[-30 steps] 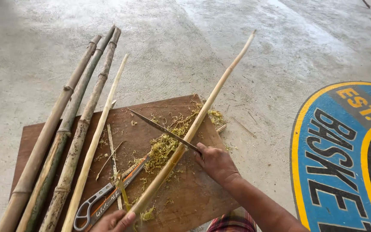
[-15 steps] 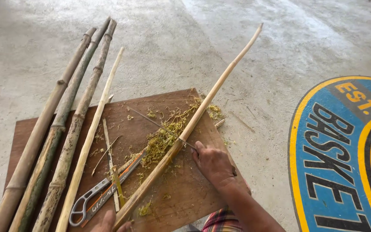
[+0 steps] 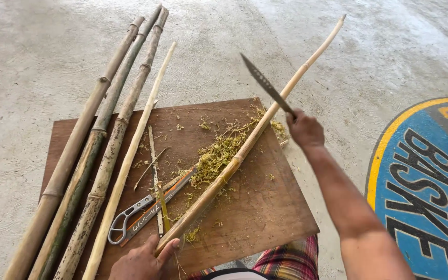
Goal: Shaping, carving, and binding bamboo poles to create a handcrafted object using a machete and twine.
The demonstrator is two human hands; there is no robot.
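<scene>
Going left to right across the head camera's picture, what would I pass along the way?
Three dark bamboo poles → pale peeled stick → folding saw → heap of green shavings → bamboo stick held by the left hand → right hand holding a knife → blue and yellow floor marking.

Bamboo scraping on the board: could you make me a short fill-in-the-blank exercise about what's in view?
1. The right hand holds a ____ raised above the board.
2. The left hand grips the near end of a pale bamboo ____ lying across the wooden board.
3. Greenish ____ lie piled on the board beside the folding saw.
4. Left of the board's middle lie ____ darker bamboo poles.

Missing words: knife; stick; shavings; three
</scene>
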